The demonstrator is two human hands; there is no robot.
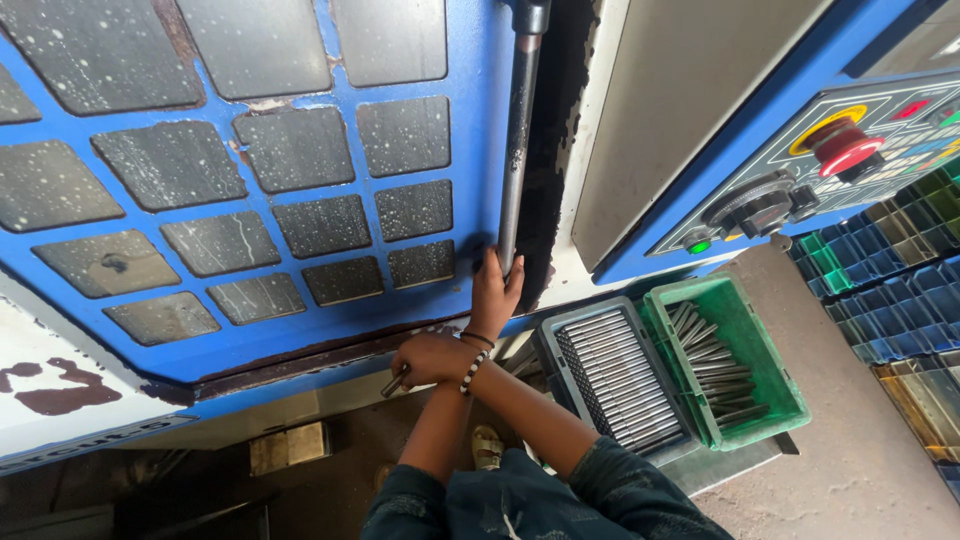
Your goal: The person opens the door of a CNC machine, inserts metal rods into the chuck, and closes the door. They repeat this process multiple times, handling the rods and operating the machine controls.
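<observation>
Step in hand: by the look of it, working the machine's sliding door (250, 180); the right hand (495, 295) is on the long door handle (518, 140) while the left hand (432, 358) carries a metal rod (393, 383)

Right hand: reaching up and away from the body, fingers wrapped round the lowest part of the upright steel handle, closed on it; the rest of the bar runs well above the hand, along the door's right edge

Left hand: lower and nearer the body, just below the door's bottom edge; curled tight about one end of the short grey rod, whose free end sticks out to the hand's left (a beaded band sits on this wrist)

Next move calls for: in my judgement, a steady sideways pull or push on the handle; the rod kept clear of the door edge meanwhile

To the right of the hands: a grey tray (610, 375) of neatly rowed rods, near; just beyond it a green bin (730, 360) with loose rods

Further right and above: a slanted control panel (820, 150) with a red button (848, 148)
</observation>
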